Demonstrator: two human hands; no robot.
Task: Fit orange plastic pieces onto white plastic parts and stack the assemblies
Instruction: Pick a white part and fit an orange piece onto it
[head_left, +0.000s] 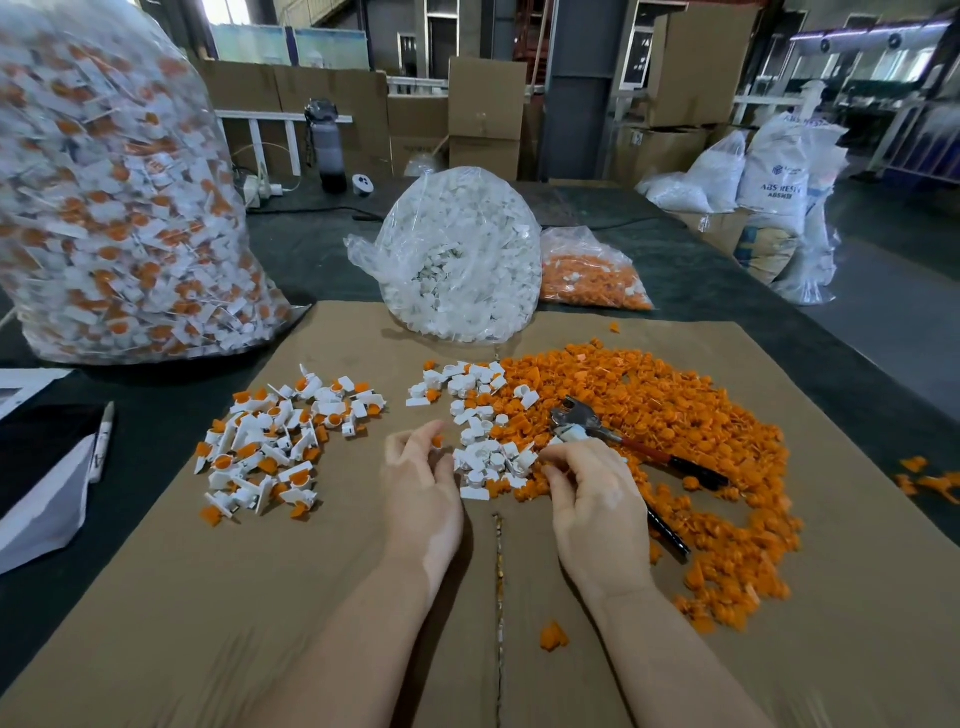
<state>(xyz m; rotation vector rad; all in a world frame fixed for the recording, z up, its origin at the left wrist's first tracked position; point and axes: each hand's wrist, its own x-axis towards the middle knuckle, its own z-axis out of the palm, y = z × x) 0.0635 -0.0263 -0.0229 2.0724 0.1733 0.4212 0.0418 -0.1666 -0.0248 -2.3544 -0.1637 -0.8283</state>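
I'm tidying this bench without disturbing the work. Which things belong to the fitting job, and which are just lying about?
Job:
loose orange pieces
loose white parts
finished assemblies pile
orange piece pinched in left hand
right hand picking at the white parts
big bag of assemblies

Lying about:
pliers
marker
water bottle

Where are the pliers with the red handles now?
In the head view, the pliers lie on the right side of the cardboard, on top of the loose orange pieces, just beyond the right hand.
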